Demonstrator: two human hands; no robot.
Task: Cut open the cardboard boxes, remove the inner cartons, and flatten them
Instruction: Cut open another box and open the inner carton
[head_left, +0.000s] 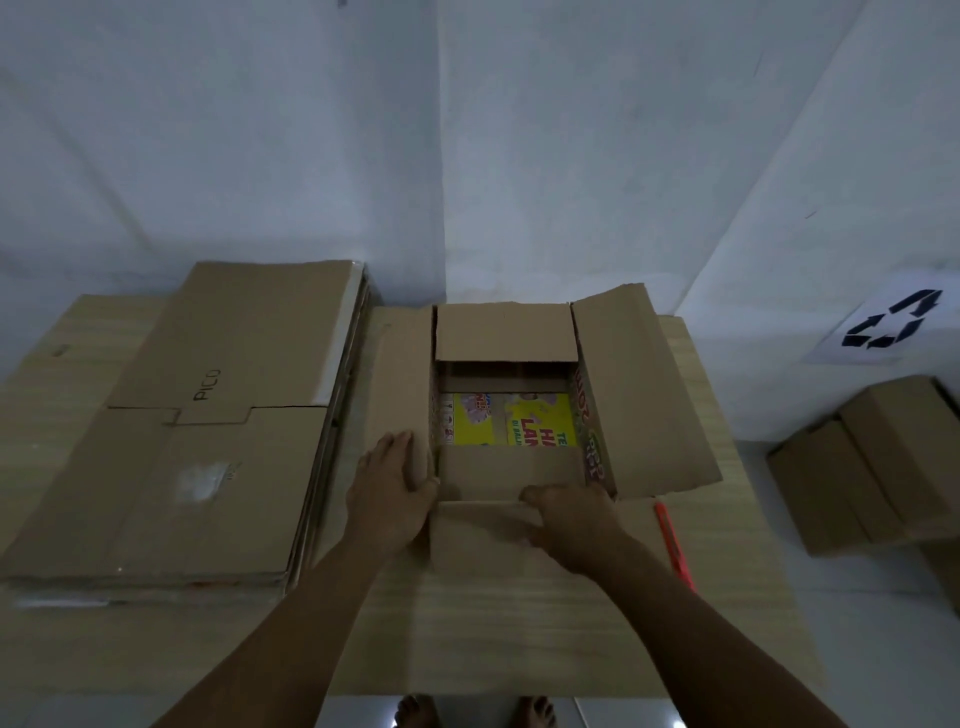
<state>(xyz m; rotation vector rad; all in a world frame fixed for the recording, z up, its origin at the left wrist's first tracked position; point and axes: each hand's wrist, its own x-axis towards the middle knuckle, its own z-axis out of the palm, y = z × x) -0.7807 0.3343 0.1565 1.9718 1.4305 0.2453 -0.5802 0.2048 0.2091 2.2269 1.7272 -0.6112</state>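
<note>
On the table (727, 519), mid-far edge, the open cardboard box (644, 395) shows a yellow inner carton (540, 418) with partly hidden lettering, while "PICO" marks the flattened stack (208, 415) at the left; left hand (392, 493) presses flat on a side flap, right hand (574, 519) curls over the near flap.

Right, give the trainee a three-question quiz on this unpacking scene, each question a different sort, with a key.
1. True or false: the top flaps of the open box are spread open.
2. Multiple choice: the orange cutter lies A) inside the box, B) on the table to the right of the box, C) in one of the hands.
3. Short answer: what does the right hand hold, and where does the left hand rest?

Key:
1. True.
2. B.
3. The right hand holds the near flap; the left hand rests on the left flap.
</note>
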